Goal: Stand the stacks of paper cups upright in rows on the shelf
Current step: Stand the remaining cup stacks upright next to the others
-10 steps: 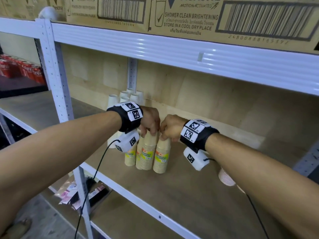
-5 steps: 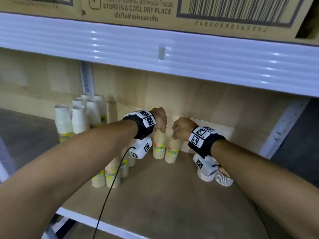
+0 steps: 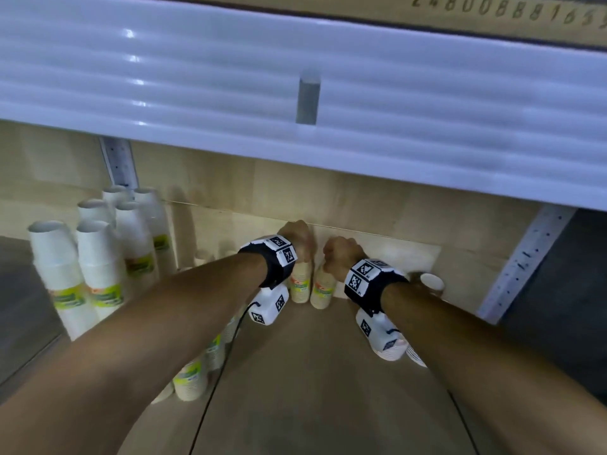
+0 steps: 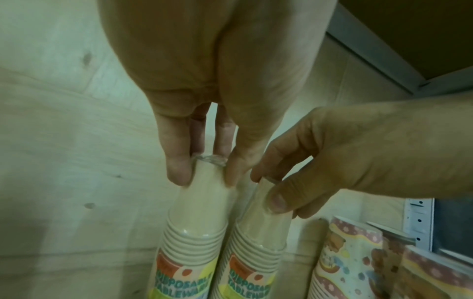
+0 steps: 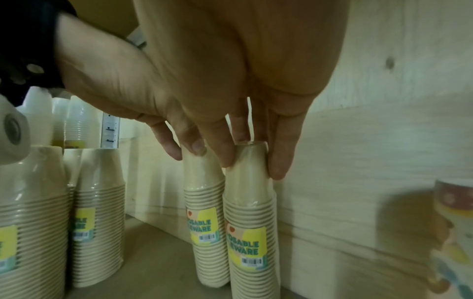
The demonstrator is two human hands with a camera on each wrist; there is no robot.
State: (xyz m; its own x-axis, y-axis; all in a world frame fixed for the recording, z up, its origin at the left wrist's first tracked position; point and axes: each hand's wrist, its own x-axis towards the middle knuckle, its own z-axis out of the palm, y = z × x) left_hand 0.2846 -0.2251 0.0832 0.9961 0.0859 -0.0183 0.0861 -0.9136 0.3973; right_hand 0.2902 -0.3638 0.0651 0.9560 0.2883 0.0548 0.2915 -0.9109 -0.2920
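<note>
Two plastic-wrapped stacks of beige paper cups with yellow labels stand upright side by side by the back wall of the wooden shelf (image 3: 328, 389). My left hand (image 3: 300, 247) pinches the top of the left stack (image 3: 300, 285) with its fingertips. My right hand (image 3: 331, 264) grips the top of the right stack (image 3: 323, 290). In the left wrist view the left hand (image 4: 206, 174) clamps the left stack (image 4: 197, 212). In the right wrist view the right hand (image 5: 252, 163) holds the right stack (image 5: 252, 222), which touches the left stack (image 5: 206, 202).
Taller white cup stacks (image 3: 98, 257) stand at the back left. A row of beige stacks (image 3: 190, 379) runs under my left forearm. Patterned cups (image 3: 391, 349) lie at the right, near a white cup (image 3: 432, 282). The white shelf beam (image 3: 197, 93) hangs low overhead.
Both hands have carried the two beige stacks from the front row deep into the shelf to the back wall. My head has dropped lower and closer.
</note>
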